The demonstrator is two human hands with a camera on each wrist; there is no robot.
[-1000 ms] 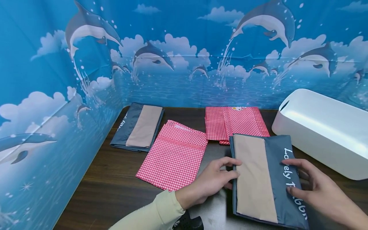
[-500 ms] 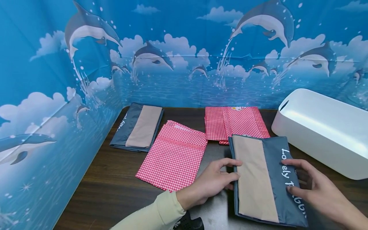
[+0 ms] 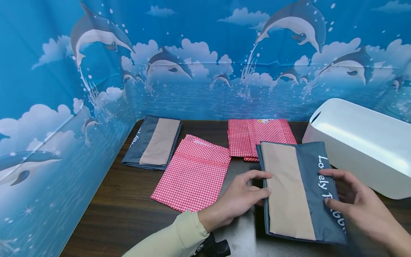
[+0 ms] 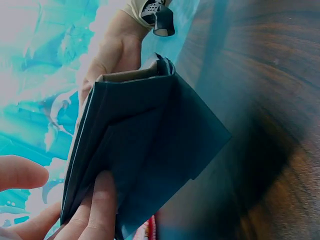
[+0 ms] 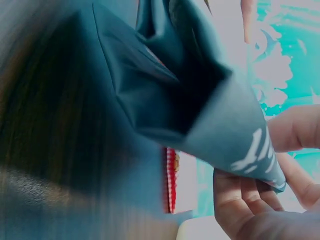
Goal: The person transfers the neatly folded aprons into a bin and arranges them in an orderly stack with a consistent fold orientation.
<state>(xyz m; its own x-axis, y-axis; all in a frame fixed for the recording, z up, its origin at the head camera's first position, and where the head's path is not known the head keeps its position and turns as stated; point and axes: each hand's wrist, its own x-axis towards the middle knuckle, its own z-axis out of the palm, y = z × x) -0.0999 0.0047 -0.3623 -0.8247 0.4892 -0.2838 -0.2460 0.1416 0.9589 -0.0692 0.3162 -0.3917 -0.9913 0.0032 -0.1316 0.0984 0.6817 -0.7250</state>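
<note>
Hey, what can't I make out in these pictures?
Head view: some lettering on the held gray cloth, covered by the right hand.
Head view: white bin, right end cut off by the edge.
Head view: rear red cloth, one corner hidden by the held gray cloth.

Left forearm [image 3: 171,236] sleeved in pale yellow, left hand [image 3: 239,197] pinching, right hand [image 3: 363,207] opposite, also pinching, its fingers [image 3: 338,174] bent

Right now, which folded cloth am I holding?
The slate-and-tan cloth in your left hand and right hand. The back-left matching cloth, nearer red-checked cloth and farther red-checked cloth lie on the table.
</note>
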